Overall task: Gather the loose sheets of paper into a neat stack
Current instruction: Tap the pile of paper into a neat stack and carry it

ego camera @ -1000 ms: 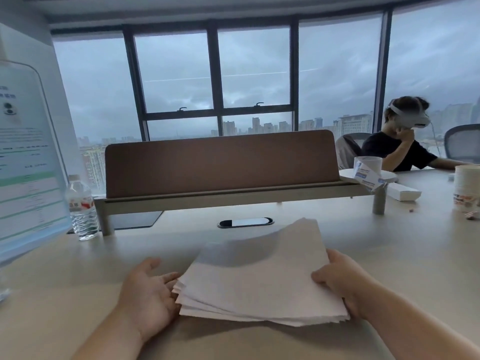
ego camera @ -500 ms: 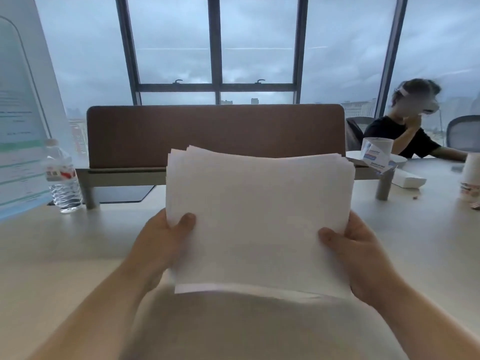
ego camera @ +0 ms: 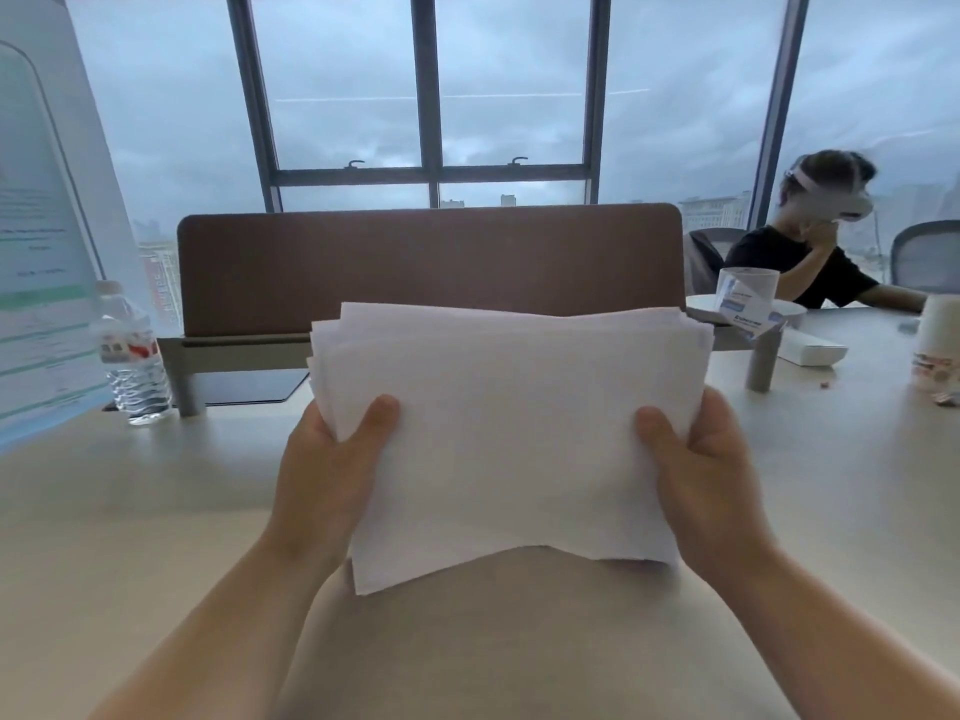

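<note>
Left hand (ego camera: pixel 332 475) and right hand (ego camera: pixel 701 470) pinching the sheets of paper (ego camera: pixel 509 439) at both sides, thumbs in front. Held upright above the table (ego camera: pixel 130 511), before the brown divider (ego camera: pixel 426 262). Compared with half a second ago, lower edge more bowed, top corners more fanned.

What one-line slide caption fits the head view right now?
Both hands, left hand and right hand, hold the stack of paper sheets upright above the table, edges still uneven.

Left hand (ego camera: pixel 332 475), right hand (ego camera: pixel 701 480) raised, thumbs forward, gripping.
</note>
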{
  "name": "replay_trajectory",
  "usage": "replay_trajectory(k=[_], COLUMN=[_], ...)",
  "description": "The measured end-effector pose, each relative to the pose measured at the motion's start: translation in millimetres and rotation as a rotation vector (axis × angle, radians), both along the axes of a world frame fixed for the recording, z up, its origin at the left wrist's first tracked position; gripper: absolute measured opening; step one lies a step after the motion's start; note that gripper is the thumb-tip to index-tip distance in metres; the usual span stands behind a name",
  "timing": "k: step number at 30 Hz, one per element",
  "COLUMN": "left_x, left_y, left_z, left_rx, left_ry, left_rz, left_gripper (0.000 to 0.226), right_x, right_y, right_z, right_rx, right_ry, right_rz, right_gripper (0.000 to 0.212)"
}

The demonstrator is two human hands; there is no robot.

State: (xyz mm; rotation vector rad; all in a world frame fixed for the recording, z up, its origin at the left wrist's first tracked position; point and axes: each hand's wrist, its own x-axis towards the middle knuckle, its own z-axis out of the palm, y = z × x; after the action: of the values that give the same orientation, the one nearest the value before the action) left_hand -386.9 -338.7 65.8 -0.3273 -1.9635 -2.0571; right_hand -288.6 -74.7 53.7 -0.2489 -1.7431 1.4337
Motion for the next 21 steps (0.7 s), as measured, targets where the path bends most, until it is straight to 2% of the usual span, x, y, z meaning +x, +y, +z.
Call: replay_trajectory(k=[3, 5, 7, 10, 13, 17, 21], left_x=[0.7, -1.7, -6.5, -11.4, -10.3, -12.1, -15.7], left_y=[7.8, 10.0, 7.6, 4.5, 7.9, 10.1, 12.4], left_z=[12.0, 21.1, 23.2, 6.3, -13.2, -3.1, 2.1], left_rx=[-0.047, -0.011, 0.032, 0.055, 0.018, 0.025, 0.107], left_ry=[0.073, 0.109, 0.115, 0.073, 0.022, 0.073, 0.059], left_rz=[0.033, 0.003, 0.003, 0.018, 0.034, 0.078, -0.035], left_gripper=[0.01, 0.012, 0.023, 0.037, 0.029, 0.006, 0.008], right_x=[-0.8, -1.8, -2.7, -4.1, -5.9, 0.1, 1.7], right_y=[-2.3, -0.4, 4.5, 8.7, 7.0, 5.1, 11.0], right_z=[10.4, 16.0, 15.4, 1.1, -13.2, 2.1, 10.7], right_rx=[0.037, 0.012, -0.04, -0.058, -0.003, 0.053, 0.076], right_ry=[0.039, 0.077, 0.073, -0.018, -0.095, -0.025, 0.009], right_rz=[0.0, -0.004, 0.008, 0.055, 0.048, 0.001, 0.029], right_gripper=[0.013, 0.013, 0.012, 0.023, 0.028, 0.02, 0.02])
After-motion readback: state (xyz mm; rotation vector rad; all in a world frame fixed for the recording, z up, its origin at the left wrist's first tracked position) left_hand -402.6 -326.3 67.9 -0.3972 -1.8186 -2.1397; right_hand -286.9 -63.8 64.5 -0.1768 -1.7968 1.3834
